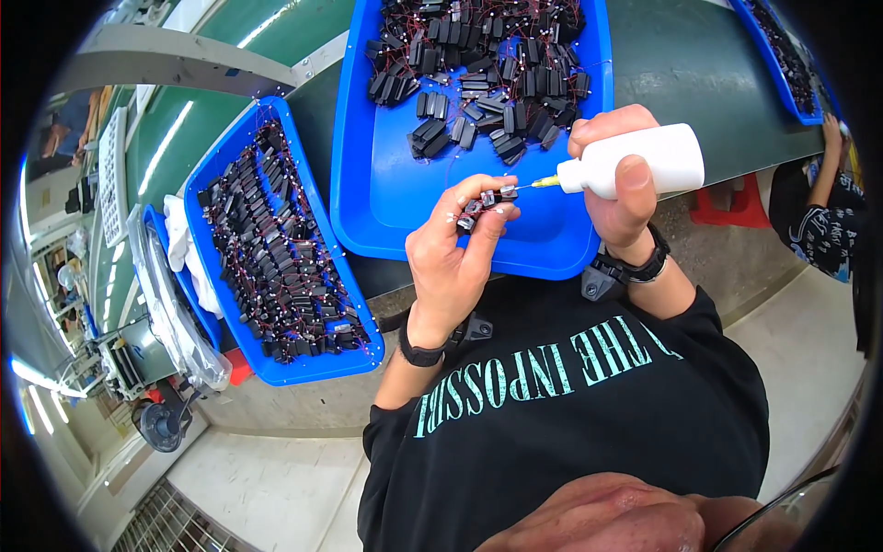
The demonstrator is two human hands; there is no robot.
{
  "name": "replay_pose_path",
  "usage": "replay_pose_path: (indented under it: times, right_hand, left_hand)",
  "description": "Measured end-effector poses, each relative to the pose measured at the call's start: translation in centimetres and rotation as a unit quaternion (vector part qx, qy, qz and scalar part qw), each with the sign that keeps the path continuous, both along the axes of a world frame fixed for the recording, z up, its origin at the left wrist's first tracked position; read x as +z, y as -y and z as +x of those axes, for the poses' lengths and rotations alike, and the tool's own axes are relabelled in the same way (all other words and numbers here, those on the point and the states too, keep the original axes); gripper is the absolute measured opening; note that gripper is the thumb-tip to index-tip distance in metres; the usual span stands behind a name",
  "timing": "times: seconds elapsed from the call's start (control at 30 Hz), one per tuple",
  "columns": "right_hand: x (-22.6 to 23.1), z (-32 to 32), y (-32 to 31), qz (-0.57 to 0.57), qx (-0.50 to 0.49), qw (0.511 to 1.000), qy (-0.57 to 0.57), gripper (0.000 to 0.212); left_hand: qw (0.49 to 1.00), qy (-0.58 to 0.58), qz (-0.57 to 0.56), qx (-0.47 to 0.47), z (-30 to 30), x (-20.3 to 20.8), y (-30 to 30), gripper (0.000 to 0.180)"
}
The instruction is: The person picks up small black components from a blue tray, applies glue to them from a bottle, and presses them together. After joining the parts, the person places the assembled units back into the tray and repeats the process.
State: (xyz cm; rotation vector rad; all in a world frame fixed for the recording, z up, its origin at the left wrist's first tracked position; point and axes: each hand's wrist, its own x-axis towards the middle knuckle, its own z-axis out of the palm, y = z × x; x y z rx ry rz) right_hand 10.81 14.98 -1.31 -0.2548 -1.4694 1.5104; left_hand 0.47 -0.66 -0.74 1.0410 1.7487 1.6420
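My left hand [451,267] pinches a few small black rectangular parts [486,206] with shiny ends between thumb and fingers. My right hand [625,198] is wrapped round a white squeeze bottle [658,158], tilted on its side. From its cap a yellowish needle nozzle [544,182] points left at the held parts; whether the tip touches them I cannot tell. Both hands are over the near end of a large blue tray [391,189], whose far half holds many black parts [478,69] with thin red wires.
A second blue tray [308,374] full of similar wired parts stands to the left. Beyond it lie clear plastic bags [175,317] and a white cloth [198,262]. Another blue tray [780,69] and a person in black [823,216] are at the right. A small fan [159,423] stands lower left.
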Motion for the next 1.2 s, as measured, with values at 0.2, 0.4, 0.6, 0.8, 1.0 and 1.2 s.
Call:
replay_pose_path:
  times: [0.2,0.4,0.6,0.8,1.0,1.2]
  right_hand:
    - [1.0,-0.3,0.6,0.018,-0.017,0.999,0.044,0.045]
    - [0.1,0.1,0.1,-0.013,-0.005,1.000,0.008,0.038]
    - [0.3,-0.1,0.2,-0.005,-0.003,1.000,0.015,0.040]
    - [0.7,-0.2,0.4,0.021,-0.017,0.999,0.043,0.045]
    - [0.2,-0.1,0.2,0.013,-0.012,0.999,0.028,0.043]
    - [0.0,0.0,0.1,-0.007,-0.003,1.000,0.012,0.036]
  left_hand:
    - [1.000,-0.015,-0.004,0.000,-0.1,0.0,0.0,0.021]
    - [0.999,0.009,-0.003,0.032,0.2,0.2,-0.2,0.022]
    - [0.999,0.008,0.000,0.034,0.2,0.3,-0.1,0.022]
    - [0.999,0.012,-0.003,0.033,0.2,0.3,-0.1,0.021]
    - [0.999,0.008,-0.004,0.033,0.2,0.3,-0.1,0.021]
    - [0.999,0.003,-0.001,0.038,0.3,0.3,-0.1,0.020]
